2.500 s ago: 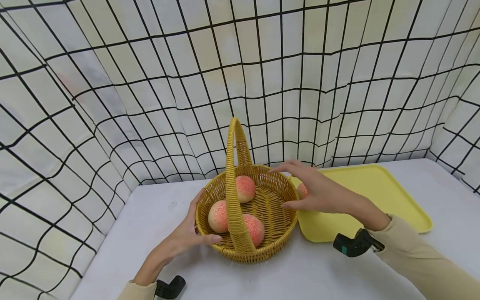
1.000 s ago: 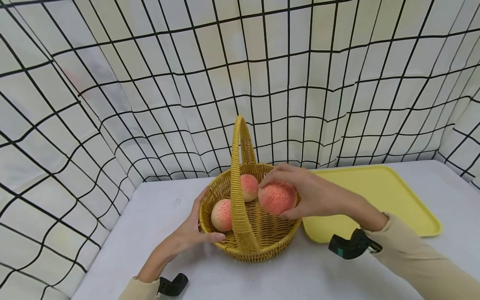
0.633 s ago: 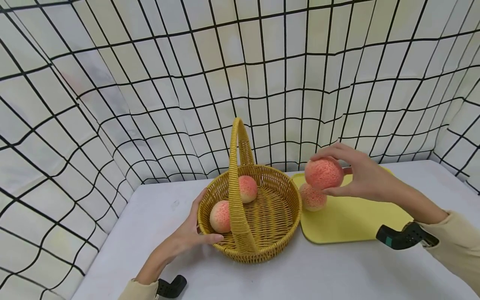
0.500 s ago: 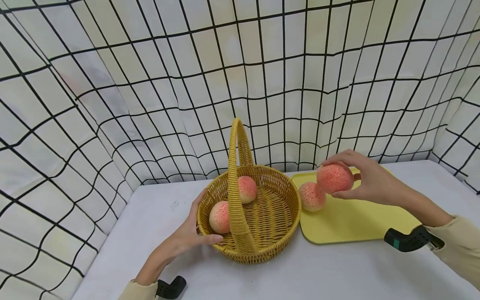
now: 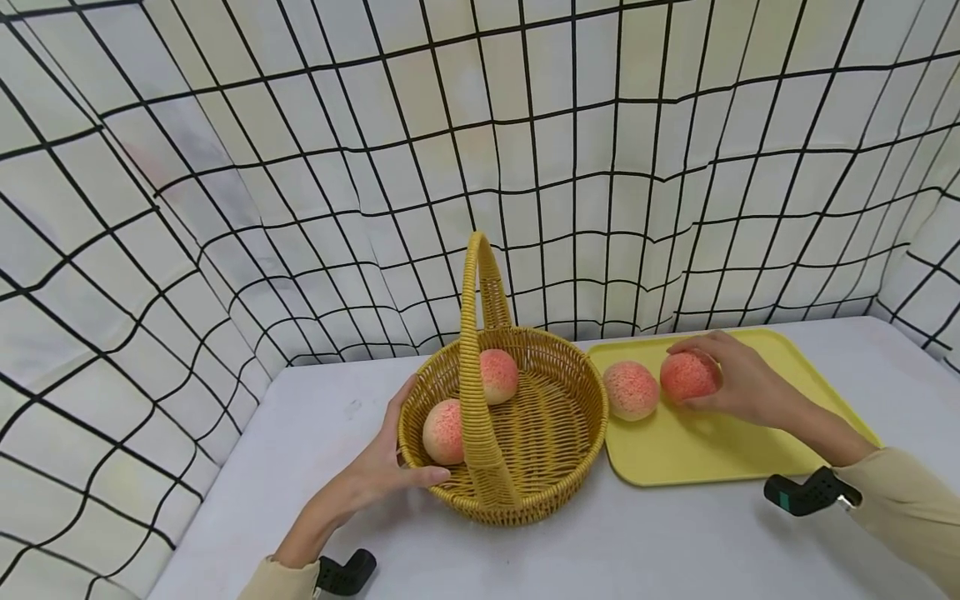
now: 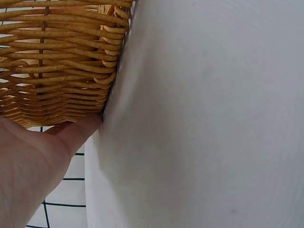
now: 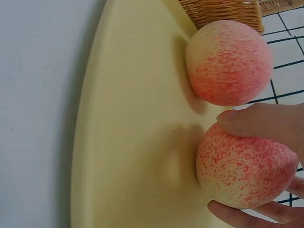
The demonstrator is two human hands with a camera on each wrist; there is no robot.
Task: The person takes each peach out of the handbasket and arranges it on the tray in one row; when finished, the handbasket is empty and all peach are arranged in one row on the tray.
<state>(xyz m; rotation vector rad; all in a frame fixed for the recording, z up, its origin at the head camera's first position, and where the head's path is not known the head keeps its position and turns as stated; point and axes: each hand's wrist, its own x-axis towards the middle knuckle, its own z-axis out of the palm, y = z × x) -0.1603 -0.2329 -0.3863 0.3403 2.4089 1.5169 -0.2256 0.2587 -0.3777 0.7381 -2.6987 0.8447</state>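
Note:
My right hand [image 5: 738, 379] grips a pink-and-cream peach [image 5: 687, 375], thumb on one side and fingers on the other, low over the yellow tray [image 5: 720, 454]. Beside it on the tray, a second peach [image 5: 632, 391] sits near the basket. The right wrist view shows the held peach [image 7: 244, 166] right at the tray surface. My left hand [image 5: 375, 471] holds the left side of the wicker basket [image 5: 551, 492], thumb over the rim and fingers along the outer wall. Two peaches lie inside, one at the back [image 5: 498, 377] and one at the left [image 5: 444, 432], partly behind the handle.
A tall arched handle [image 5: 480, 400] rises over the basket. The tray stands directly right of the basket on a white table [image 5: 525, 558]. Behind and at the sides hangs white cloth with black netting [image 5: 570, 200]. Both wrists wear black camera mounts [image 5: 806, 493].
My right hand took a peach out of the basket, carried it right past the other peach, and lowered it to the tray. The left hand has stayed on the basket.

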